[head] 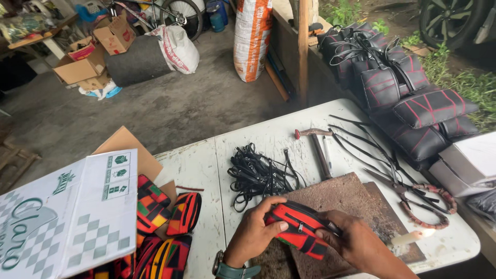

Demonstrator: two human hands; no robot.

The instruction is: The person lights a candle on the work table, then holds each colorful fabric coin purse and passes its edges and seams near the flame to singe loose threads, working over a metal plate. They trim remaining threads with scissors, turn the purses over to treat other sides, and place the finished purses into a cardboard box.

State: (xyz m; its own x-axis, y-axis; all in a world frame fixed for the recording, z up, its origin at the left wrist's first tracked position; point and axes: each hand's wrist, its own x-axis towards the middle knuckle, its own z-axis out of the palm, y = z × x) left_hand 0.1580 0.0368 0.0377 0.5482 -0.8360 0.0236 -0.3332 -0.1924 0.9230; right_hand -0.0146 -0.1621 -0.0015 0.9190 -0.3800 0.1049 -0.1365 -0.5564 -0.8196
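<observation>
Gripping a red-and-black zip pouch [299, 227] over the brown work board [351, 199], left hand [256, 230] fingers wrapped round one end, right hand [356, 240] pinching the other, steadying it near the black straps [256, 173]

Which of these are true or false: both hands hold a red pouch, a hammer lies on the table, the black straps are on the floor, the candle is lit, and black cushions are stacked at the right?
1. Both hands, left hand and right hand, hold the red pouch. True.
2. A hammer lies on the table. True.
3. The black straps lie on the floor. False: they are piled on the table, beyond the left hand.
4. The candle is lit. False: no flame shows; it lies on its side near the board.
5. Black cushions with red stitching are stacked at the right. True.
</observation>
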